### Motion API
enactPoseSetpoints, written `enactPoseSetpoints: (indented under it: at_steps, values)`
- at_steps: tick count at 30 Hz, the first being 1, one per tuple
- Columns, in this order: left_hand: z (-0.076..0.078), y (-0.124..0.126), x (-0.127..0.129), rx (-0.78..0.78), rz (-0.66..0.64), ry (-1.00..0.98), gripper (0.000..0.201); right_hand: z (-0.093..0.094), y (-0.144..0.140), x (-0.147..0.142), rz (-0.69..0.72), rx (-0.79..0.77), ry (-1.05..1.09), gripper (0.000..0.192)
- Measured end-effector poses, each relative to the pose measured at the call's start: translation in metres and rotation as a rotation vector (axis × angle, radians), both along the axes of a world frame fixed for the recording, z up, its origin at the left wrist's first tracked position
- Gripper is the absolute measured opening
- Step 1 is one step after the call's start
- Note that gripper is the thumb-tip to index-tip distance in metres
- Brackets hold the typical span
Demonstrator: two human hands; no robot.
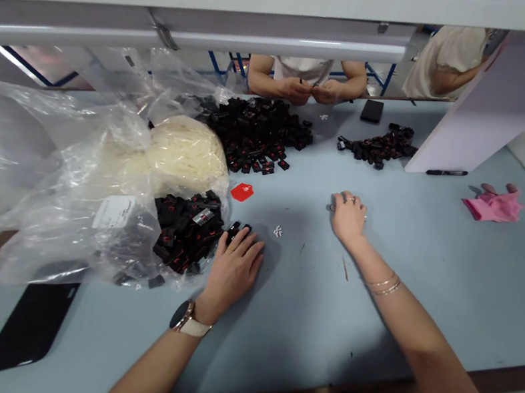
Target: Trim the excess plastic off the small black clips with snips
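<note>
At the near edge of the counter, a dark flat device lies off to the left, probably there to leave the middle free. Just beyond, the left hand is palm down, half open with fingers spread and lightly bent; its fingertips rest at loose black pieces beside the near black pile, and no grip on one shows. That pile sits at the mouth of a clear bag, probably so that pieces come easily to that side. Small white bits lie in a loose cluster between the two hands, within reach of either. Farther on, the right hand is curled with its fingertips down on the surface; a small greyish thing shows at them, but whether it is pinched or merely touched I cannot tell. A red tag lies flat near a bagged cream-coloured mass, and a pink glove is well to the right. Behind are the far black pile and a co-worker's hands, brought together around something small and dark, perhaps for close handling.
</note>
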State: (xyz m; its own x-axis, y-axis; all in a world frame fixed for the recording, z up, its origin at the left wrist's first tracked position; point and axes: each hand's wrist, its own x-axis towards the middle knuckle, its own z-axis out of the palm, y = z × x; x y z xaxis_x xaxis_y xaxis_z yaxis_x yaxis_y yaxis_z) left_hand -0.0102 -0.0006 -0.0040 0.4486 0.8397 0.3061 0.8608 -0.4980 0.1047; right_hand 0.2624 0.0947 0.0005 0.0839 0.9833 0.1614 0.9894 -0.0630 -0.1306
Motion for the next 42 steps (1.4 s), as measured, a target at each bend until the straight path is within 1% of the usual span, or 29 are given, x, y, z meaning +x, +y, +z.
enactPoseSetpoints:
  at_steps: [2, 4, 8, 13, 19, 23, 28, 33, 38, 42]
  values:
    - [0.000, 0.000, -0.001, 0.007, 0.006, 0.004, 0.027, -0.002, 0.017, 0.017, -0.012, 0.059, -0.013, 0.035]
    - [-0.002, 0.000, -0.002, 0.021, 0.003, 0.010, 0.027, -0.003, 0.035, 0.034, -0.058, 0.113, -0.015, 0.036]
    - [-0.005, 0.000, -0.003, 0.035, -0.004, 0.007, 0.027, -0.005, 0.066, 0.061, -0.117, 0.171, -0.011, 0.042]
    - [-0.008, -0.001, -0.005, 0.042, -0.014, 0.008, 0.027, -0.007, 0.094, 0.071, -0.145, 0.192, -0.039, 0.047]
    - [-0.011, -0.001, -0.007, 0.046, 0.012, -0.005, 0.026, -0.008, 0.121, 0.079, -0.165, 0.143, -0.043, 0.057]
    - [-0.013, -0.001, -0.008, 0.043, 0.005, -0.029, 0.025, -0.010, 0.131, 0.084, -0.187, 0.088, -0.004, 0.054]
    - [-0.013, 0.000, -0.007, 0.047, 0.001, -0.027, 0.025, -0.009, 0.129, 0.082, -0.201, 0.069, 0.005, 0.049]
    - [-0.010, 0.001, -0.005, 0.046, -0.007, -0.011, 0.026, -0.007, 0.113, 0.073, -0.241, 0.046, 0.024, 0.048]
    - [-0.008, 0.002, -0.003, 0.038, 0.004, -0.011, 0.026, -0.005, 0.081, 0.065, -0.169, 0.061, 0.015, 0.047]
    - [-0.008, 0.002, -0.001, 0.027, 0.009, -0.017, 0.028, -0.006, 0.040, 0.052, -0.076, 0.051, -0.015, 0.045]
